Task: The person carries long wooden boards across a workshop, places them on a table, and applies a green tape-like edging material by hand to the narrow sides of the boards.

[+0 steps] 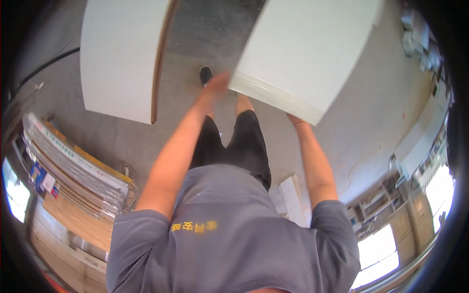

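A thick stack of white panels reaches away from me at the upper right, its layered near edge facing me. My left hand is at the near left corner of this stack. Motion smears its fingers, so their grip is unclear. Under the near edge, toward the right corner, is my right hand; the panels hide its fingers. Left of both hands stands another white panel or stack with a brown side edge, apart from them.
Grey concrete floor lies around my feet. At the lower left, long wrapped boards are stacked up. A dark cable runs to the left panel. Shelving stands at the lower right, and a white strip lies near my right arm.
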Tool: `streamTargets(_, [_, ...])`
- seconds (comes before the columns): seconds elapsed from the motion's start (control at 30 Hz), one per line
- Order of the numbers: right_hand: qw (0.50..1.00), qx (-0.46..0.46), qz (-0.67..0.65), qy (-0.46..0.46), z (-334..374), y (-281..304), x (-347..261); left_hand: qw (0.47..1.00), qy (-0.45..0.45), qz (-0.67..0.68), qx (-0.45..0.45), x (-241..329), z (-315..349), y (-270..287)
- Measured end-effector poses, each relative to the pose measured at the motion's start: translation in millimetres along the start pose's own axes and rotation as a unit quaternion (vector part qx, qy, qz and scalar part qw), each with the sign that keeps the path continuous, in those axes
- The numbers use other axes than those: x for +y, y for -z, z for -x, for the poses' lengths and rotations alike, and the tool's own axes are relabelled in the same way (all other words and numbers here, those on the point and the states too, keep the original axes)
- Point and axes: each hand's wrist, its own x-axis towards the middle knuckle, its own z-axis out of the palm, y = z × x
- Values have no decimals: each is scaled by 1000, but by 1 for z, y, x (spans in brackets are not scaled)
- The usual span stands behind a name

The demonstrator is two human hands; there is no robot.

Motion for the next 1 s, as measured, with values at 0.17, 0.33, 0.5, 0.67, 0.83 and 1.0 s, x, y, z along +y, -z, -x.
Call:
streamTargets(0.17, [983,-30,179,4,-63,-98,-136,988,104,47,-104,56,-17,1])
streamTargets(0.33, [998,-45,-38,-12,-48,-51,-271,972,142,128,-137,134,-9,-1])
streamTargets(0.5, [959,-238,25,-154,-11,24,-347,882,147,430,-128,84,-16,11])
streamTargets(0.67, [926,-22,305,222,-40,39,-424,873,64,484,15,90,-4,23])
streamTargets(0.83, [888,-44,410,205,-47,33,-381,887,14,448,109,116,12,27])
streamTargets(1.0, [882,-45,417,214,-45,33,-382,879,-43,449,151,123,16,31])
